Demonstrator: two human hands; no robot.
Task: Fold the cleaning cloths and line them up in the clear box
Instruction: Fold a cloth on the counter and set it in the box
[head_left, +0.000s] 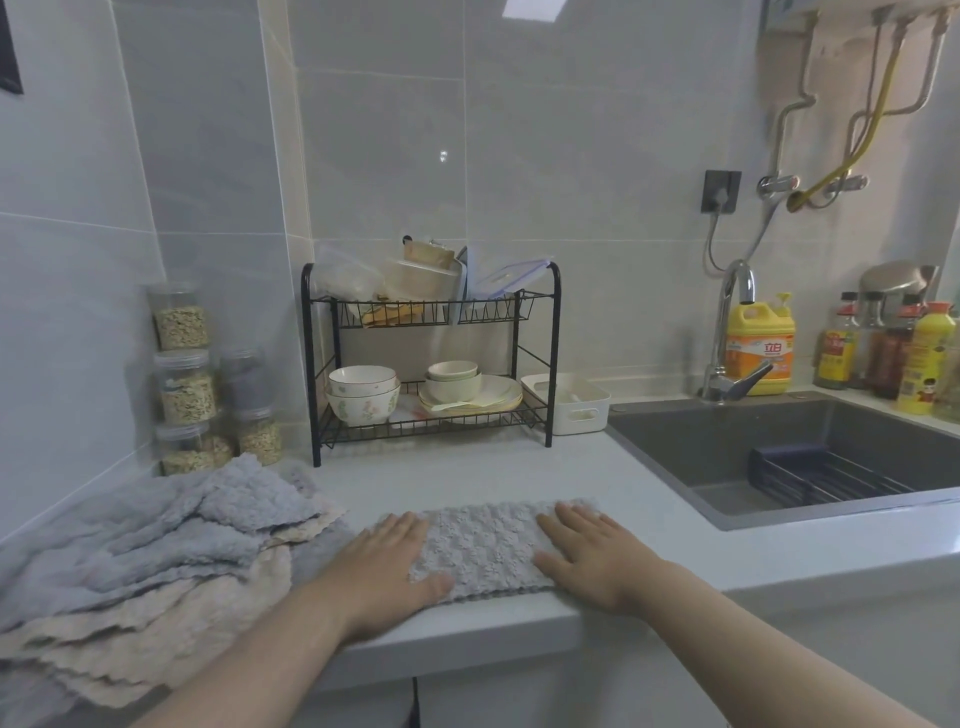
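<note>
Grey cleaning cloth (480, 551): nubby texture, folded into flat oblong strip, long axis running left-right, lying at front edge of counter (519, 467), left of sink (779, 457). Near edge flush with counter lip. Both ends covered by flat palms.

Pile of unfolded cloths (156, 571): grey fluffy ones crumpled on top, beige scallop-edged ones beneath, heaped at counter's left end, farther left of sink, overhanging front edge. Clear box not identifiable.

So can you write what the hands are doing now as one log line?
step: flattening | left hand: flat on grey cloth | right hand: flat on it | cloth pile: left, unfolded | clear box: unseen
</note>
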